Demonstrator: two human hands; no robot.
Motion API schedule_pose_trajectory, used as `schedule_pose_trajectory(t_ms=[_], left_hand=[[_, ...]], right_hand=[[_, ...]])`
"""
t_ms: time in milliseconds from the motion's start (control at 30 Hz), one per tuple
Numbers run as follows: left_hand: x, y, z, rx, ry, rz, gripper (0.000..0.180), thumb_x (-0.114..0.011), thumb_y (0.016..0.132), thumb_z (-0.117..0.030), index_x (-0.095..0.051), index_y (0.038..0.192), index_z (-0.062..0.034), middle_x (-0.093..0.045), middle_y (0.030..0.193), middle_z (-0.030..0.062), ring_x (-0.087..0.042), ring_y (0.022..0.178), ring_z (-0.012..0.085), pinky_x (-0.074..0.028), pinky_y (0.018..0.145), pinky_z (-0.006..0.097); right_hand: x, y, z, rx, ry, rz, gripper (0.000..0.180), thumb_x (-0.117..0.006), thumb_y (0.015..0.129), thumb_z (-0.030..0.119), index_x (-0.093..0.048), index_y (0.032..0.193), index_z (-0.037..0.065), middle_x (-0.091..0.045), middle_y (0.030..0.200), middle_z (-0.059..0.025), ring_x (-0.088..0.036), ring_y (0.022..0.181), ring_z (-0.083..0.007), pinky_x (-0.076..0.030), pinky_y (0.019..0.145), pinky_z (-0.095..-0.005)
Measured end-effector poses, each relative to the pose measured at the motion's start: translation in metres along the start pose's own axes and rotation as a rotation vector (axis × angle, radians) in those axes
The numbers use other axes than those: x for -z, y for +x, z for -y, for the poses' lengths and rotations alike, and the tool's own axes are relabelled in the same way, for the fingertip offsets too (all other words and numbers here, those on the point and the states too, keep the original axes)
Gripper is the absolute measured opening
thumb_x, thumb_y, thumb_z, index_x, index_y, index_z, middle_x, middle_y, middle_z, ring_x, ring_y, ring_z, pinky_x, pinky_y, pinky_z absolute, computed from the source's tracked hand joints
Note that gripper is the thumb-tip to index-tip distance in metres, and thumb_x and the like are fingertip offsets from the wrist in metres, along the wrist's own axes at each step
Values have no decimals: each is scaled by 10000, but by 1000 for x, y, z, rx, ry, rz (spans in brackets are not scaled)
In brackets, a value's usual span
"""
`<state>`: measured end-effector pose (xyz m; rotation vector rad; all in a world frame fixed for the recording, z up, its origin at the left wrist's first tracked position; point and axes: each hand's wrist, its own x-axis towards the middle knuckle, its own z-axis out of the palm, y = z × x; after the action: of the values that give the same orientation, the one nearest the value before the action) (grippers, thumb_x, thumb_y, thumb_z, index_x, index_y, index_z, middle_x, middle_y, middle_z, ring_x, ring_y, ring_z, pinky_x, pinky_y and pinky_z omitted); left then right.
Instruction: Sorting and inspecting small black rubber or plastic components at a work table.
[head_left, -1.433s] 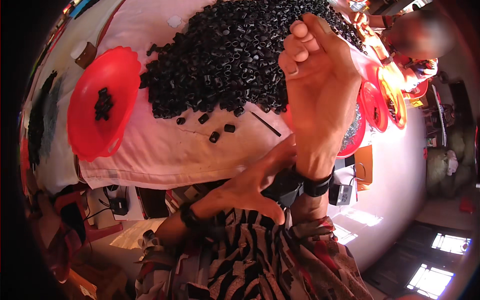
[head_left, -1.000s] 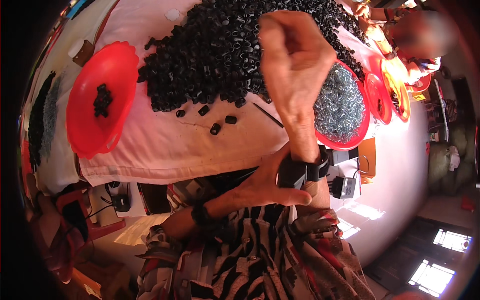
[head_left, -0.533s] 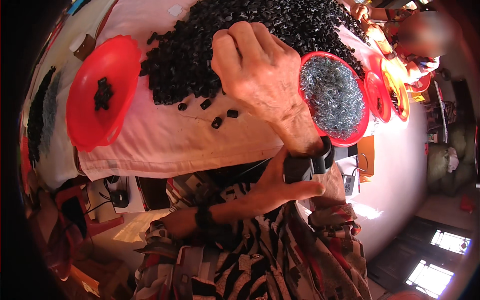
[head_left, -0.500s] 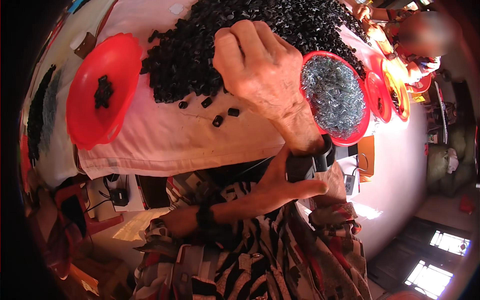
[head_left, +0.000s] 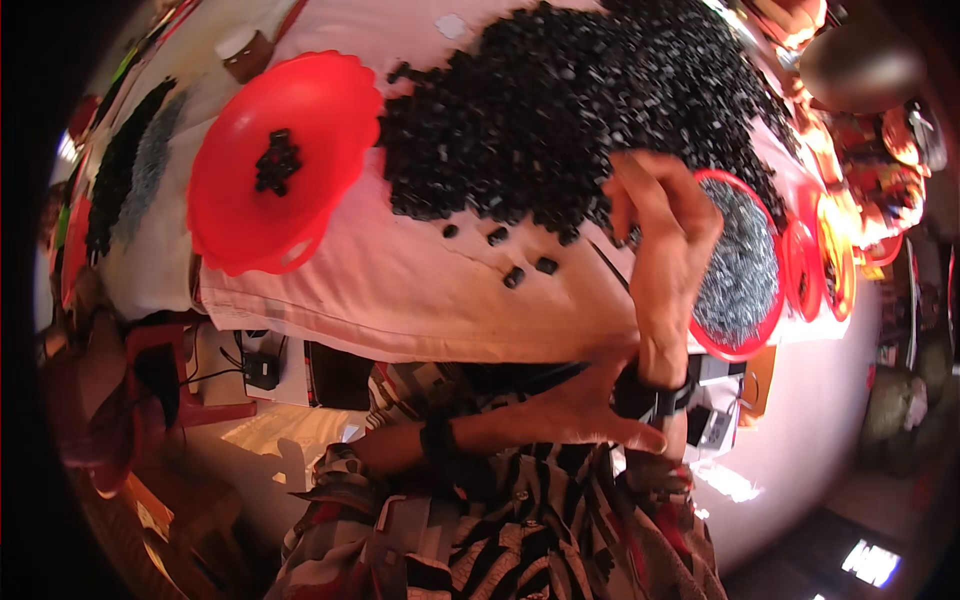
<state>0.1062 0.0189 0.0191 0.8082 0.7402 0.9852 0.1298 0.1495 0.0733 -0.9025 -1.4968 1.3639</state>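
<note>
From the head view, my right hand [head_left: 665,240] is raised over the bench [head_left: 420,300], at the near right edge of the big heap of small black parts [head_left: 570,110]. Its fingers [head_left: 640,190] are curled loosely and bunched toward each other, tips at the fringe of the heap; whether they pinch a part I cannot tell, since the hand's back faces me. Just right of that hand, partly behind it, sits a red dish of shiny metal bits [head_left: 745,265], with more red and orange dishes [head_left: 820,260] past it along the bench's right side.

My left hand [head_left: 575,410] is lower, off the bench, close to my patterned shirt [head_left: 520,520]. Its fingers are spread, reaching across to my right wrist, where they touch the dark wristband [head_left: 655,395]. It holds nothing.

A few stray black parts [head_left: 515,270] lie on the pale cloth between heap and near edge. To the left, well apart from both hands, a red scalloped bowl [head_left: 250,210] holds a small cluster of black parts [head_left: 275,160].
</note>
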Motion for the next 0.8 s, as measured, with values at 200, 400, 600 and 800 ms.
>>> schedule_pose_trajectory(t_ms=[200,400,600,800], left_hand=[[29,-28,-17,-62,15,-85,744,-773,851,-115,-368,1464,5,-473,1423,173,-448,1373,259,-391,1121,435],[51,-68,-53,-101,-107,-344,230,-640,952,-100,-667,1138,32,-709,974,118,-707,841,176,-573,749,274],[79,-79,-41,-396,104,-845,161,-653,919,-32,-678,1072,11,-678,908,58,-626,751,98,-531,699,241],[87,-73,-40,-412,1034,-1372,494,-757,753,23,-604,1219,-42,-575,1058,85,-566,820,161,-502,719,262]], right_hand=[[19,-30,-6,-124,172,-23,107,-676,881,86,-702,891,-18,-618,695,-39,-499,562,-87,-371,544,-234],[19,-54,-23,-192,23,3,102,-643,904,71,-687,882,-19,-647,721,-41,-535,610,-78,-391,551,-225],[25,-64,-26,-214,43,68,65,-662,896,43,-698,927,-1,-675,788,-38,-567,656,-62,-427,593,-217],[27,-61,-31,6,-388,256,249,-752,784,21,-696,1026,-3,-679,838,-39,-539,616,-64,-447,557,-234]])
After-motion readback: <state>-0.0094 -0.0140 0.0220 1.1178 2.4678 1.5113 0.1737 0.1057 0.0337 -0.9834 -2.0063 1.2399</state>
